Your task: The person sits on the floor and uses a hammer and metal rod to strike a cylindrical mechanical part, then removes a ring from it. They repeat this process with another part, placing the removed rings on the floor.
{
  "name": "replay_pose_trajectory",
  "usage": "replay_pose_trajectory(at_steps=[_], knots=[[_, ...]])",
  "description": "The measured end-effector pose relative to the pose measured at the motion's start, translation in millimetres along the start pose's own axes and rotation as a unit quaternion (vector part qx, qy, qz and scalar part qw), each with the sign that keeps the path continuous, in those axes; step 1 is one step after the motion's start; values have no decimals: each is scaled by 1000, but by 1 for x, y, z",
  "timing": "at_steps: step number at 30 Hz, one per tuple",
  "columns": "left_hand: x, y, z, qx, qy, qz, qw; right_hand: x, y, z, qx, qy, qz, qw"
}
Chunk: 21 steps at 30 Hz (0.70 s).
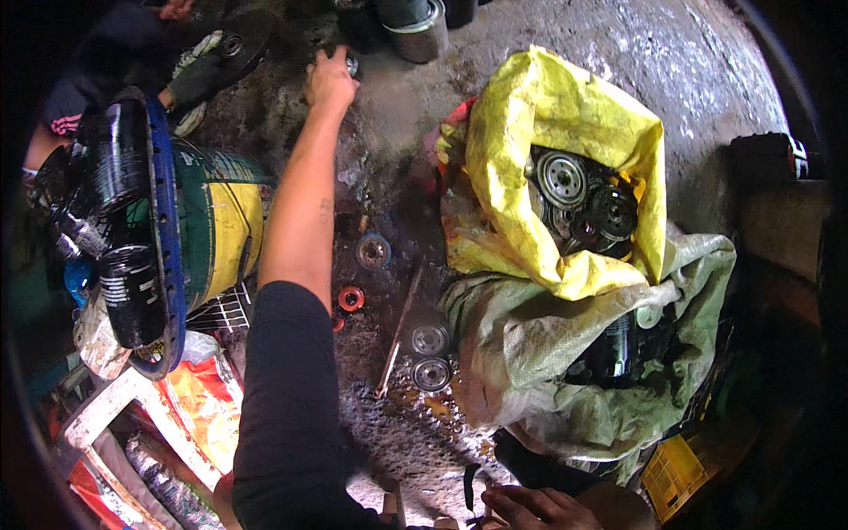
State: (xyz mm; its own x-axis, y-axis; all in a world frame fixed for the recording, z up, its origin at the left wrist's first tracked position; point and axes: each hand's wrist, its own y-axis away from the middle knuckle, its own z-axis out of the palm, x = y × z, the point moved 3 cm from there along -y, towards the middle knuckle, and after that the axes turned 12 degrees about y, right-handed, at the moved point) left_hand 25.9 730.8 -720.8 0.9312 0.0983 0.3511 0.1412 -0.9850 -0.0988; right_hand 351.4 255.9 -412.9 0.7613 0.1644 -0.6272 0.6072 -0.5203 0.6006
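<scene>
My left arm, in a dark sleeve, stretches far across the oily ground. At its end my left hand [329,81] closes around what looks like an oil filter [352,65], mostly hidden by the fingers. At the bottom edge, my right hand [541,507] is curled beside a dark strap [469,488]; whatever it holds is hidden. Used oil filters fill a yellow sack [503,132]. A whitish woven sack [512,362] in front of it holds dark canisters. Two round filters [431,374] lie on the ground near a long metal rod [402,331].
Left of my arm, a green and yellow drum [231,234] lies behind a blue rim [168,238] with black filters [128,296]. A metal ring [373,251] and a red ring [351,299] lie mid-ground. Large canisters [420,37] stand far off. Another person's arm [193,81] shows upper left.
</scene>
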Motion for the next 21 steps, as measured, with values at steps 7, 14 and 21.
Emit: replay_pose_trajectory(at_steps=[7, 14, 21], knots=[[22, 102, -72, -40, 120, 94, 988, 4, -5, -7, 40, 2, 24, 999], [71, 338, -99, -330, 159, 183, 912, -24, -7, -9, 39, -45, 29, 998], [78, 355, -66, -292, 122, 156, 936, -41, 16, -1, 28, 38, -4, 999]])
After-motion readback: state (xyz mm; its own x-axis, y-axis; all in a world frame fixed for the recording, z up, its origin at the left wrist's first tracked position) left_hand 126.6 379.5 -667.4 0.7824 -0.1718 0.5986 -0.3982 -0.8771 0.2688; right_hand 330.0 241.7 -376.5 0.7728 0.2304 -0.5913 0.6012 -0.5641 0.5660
